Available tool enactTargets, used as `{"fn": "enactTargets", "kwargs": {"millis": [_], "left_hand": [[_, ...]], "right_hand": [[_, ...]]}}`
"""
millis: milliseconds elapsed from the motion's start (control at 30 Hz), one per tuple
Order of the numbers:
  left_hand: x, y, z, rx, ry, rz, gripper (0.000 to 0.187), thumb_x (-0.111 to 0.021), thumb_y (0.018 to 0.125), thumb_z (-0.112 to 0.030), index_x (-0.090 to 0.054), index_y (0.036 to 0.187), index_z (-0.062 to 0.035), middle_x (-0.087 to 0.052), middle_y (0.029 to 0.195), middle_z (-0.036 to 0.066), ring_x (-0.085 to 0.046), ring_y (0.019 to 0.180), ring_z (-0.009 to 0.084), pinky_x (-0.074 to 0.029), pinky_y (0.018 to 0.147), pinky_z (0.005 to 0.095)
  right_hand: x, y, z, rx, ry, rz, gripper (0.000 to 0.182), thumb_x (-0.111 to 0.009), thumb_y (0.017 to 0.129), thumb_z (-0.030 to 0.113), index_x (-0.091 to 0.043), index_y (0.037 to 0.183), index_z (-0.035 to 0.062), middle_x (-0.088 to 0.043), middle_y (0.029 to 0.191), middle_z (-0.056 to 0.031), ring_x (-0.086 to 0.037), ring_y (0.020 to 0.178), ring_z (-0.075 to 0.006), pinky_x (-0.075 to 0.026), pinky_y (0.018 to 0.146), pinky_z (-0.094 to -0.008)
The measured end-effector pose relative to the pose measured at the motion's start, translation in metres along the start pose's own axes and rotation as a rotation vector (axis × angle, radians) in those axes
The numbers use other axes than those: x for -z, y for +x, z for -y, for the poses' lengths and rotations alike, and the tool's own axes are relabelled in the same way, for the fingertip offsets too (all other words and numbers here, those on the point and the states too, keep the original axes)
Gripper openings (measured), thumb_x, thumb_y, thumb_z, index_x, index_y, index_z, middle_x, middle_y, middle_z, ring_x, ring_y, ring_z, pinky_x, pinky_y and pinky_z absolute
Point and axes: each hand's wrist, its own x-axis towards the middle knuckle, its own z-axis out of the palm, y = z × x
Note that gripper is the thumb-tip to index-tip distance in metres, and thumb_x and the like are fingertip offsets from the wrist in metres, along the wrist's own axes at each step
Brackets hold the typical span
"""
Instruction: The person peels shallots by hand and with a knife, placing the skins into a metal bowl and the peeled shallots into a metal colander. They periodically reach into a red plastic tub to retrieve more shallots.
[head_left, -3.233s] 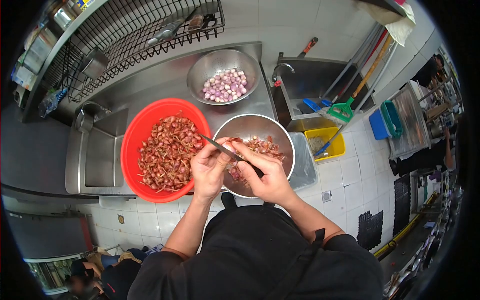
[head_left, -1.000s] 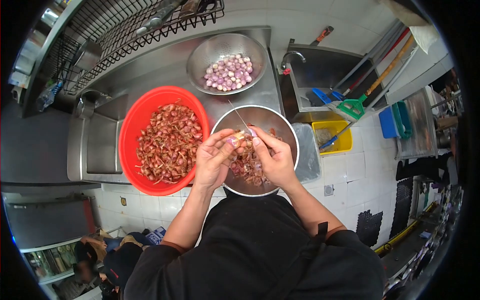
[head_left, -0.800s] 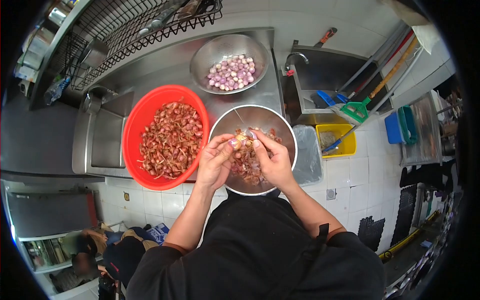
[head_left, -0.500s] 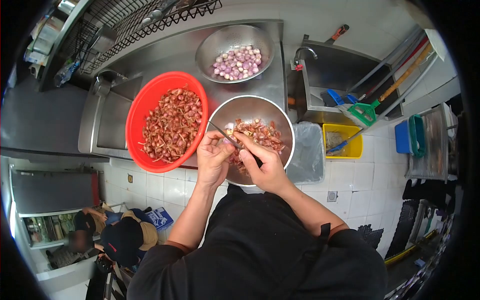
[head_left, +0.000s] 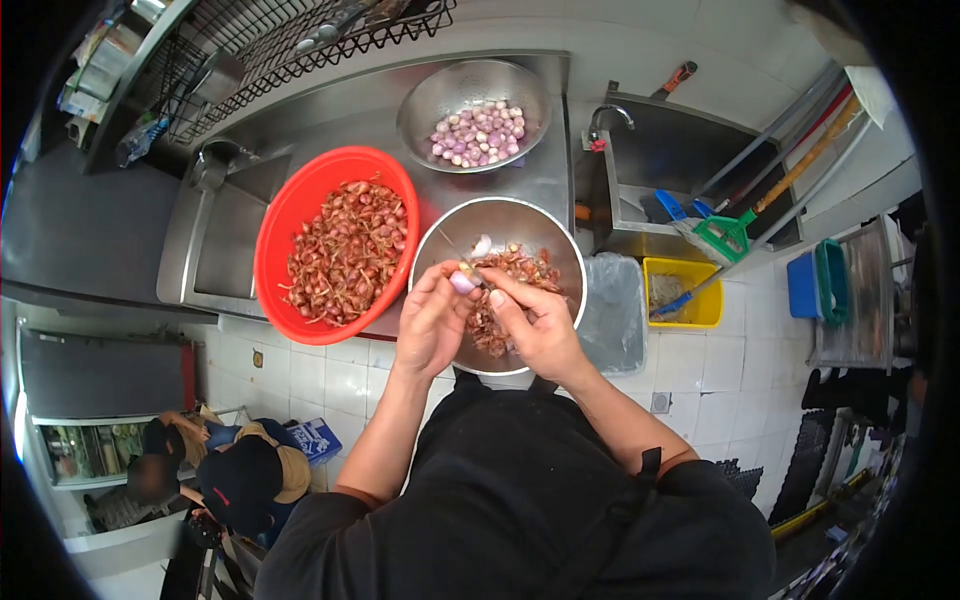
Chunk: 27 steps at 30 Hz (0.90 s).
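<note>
Your left hand (head_left: 430,318) pinches a shallot (head_left: 462,282), right hand (head_left: 540,332) grips the knife (head_left: 448,240). Bowl (head_left: 545,228) sits underneath, prob to catch skins (head_left: 492,334).

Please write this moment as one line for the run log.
left hand: holds shallot; right hand: holds knife; below hands: metal bowl, peels inside; left of bowl: red tub, unpeeled shallots; beyond bowl: colander, peeled shallots
</note>
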Motion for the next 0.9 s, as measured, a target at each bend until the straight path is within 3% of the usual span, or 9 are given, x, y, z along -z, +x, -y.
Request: {"fn": "enactTargets", "kwargs": {"millis": [133,233,333,400,467,533,600,733,900], "left_hand": [[0.013,0.008,-0.007,-0.043,0.219,0.062,0.034,-0.057,0.097,-0.004,-0.052,0.131,0.0015,-0.063,0.122,0.015,-0.065,0.107,0.0222,-0.054,0.095,0.0336],[0.002,0.011,-0.023,0.034,0.202,-0.099,0.029,-0.057,0.097,-0.005,-0.055,0.126,0.0012,-0.065,0.118,0.016,-0.066,0.103,0.026,-0.057,0.086,0.033],[0.015,0.017,-0.036,0.085,0.297,-0.126,0.028,-0.058,0.098,-0.007,-0.056,0.125,0.0011,-0.065,0.117,0.015,-0.067,0.1,0.025,-0.058,0.083,0.0333],[0.018,0.037,-0.045,0.036,0.395,-0.122,0.028,-0.06,0.097,-0.007,-0.057,0.123,0.0016,-0.066,0.117,0.014,-0.067,0.099,0.0217,-0.057,0.081,0.0319],[0.007,0.073,-0.059,-0.242,0.767,-0.139,0.029,-0.064,0.094,-0.006,-0.058,0.122,0.0019,-0.066,0.116,0.014,-0.066,0.1,0.0175,-0.056,0.082,0.0297],[0.005,0.125,-0.067,-0.476,0.72,-0.05,0.036,-0.068,0.091,-0.003,-0.056,0.124,0.0048,-0.065,0.116,0.014,-0.064,0.106,0.0182,-0.054,0.087,0.0283],[0.019,0.174,-0.074,-0.451,0.89,-0.058,0.051,-0.075,0.085,-0.009,-0.053,0.128,0.0068,-0.064,0.12,0.016,-0.064,0.108,0.02,-0.052,0.091,0.0312],[0.054,0.187,-0.074,-0.28,1.222,-0.121,0.071,-0.083,0.076,-0.025,-0.053,0.132,0.006,-0.066,0.117,0.023,-0.067,0.101,0.0255,-0.052,0.087,0.0361],[0.121,0.142,-0.114,-0.182,1.577,-0.305,0.039,-0.071,0.085,-0.021,-0.065,0.116,0.0012,-0.073,0.098,0.017,-0.07,0.088,0.0348,-0.054,0.079,0.0404]], "right_hand": [[-0.008,0.005,-0.011,0.009,-0.028,-0.121,0.034,-0.055,0.1,0.011,-0.058,0.129,-0.0054,-0.065,0.124,-0.0138,-0.058,0.117,-0.0154,-0.043,0.101,-0.0278],[-0.003,0.016,-0.031,0.073,-0.085,-0.342,0.032,-0.056,0.101,0.013,-0.06,0.128,-0.0035,-0.065,0.089,-0.0001,-0.052,0.072,-0.0027,-0.043,0.066,-0.0188],[0.0,0.018,-0.042,0.004,-0.054,-0.404,0.032,-0.055,0.101,0.013,-0.06,0.128,-0.0033,-0.06,0.078,0.0034,-0.046,0.063,-0.0022,-0.038,0.056,-0.0208],[0.004,0.021,-0.068,-0.045,-0.104,-0.44,0.033,-0.055,0.1,0.015,-0.06,0.126,-0.0044,-0.063,0.076,-0.0008,-0.051,0.064,-0.0074,-0.041,0.057,-0.026],[0.006,0.02,-0.082,-0.139,-0.527,-0.359,0.034,-0.054,0.1,0.013,-0.059,0.128,-0.0044,-0.058,0.072,0.0011,-0.048,0.061,-0.0033,-0.039,0.054,-0.0208],[0.003,0.015,-0.095,-0.129,-0.548,-0.387,0.033,-0.056,0.098,0.015,-0.06,0.125,-0.0042,-0.062,0.078,-0.0056,-0.053,0.065,-0.0084,-0.044,0.06,-0.0245],[0.001,0.009,-0.109,-0.182,-0.542,-0.427,0.034,-0.058,0.096,0.017,-0.06,0.123,-0.0027,-0.068,0.097,-0.0148,-0.061,0.083,-0.0122,-0.049,0.077,-0.0263],[-0.014,0.006,-0.084,-0.252,-0.309,-0.435,0.034,-0.058,0.098,0.015,-0.058,0.126,-0.0039,-0.067,0.102,-0.0094,-0.06,0.089,-0.0113,-0.048,0.079,-0.0254],[-0.018,0.001,-0.066,-0.373,-0.282,-0.45,0.034,-0.057,0.098,0.013,-0.057,0.127,-0.005,-0.066,0.085,-0.0041,-0.056,0.07,-0.0069,-0.045,0.061,-0.0229]]}}
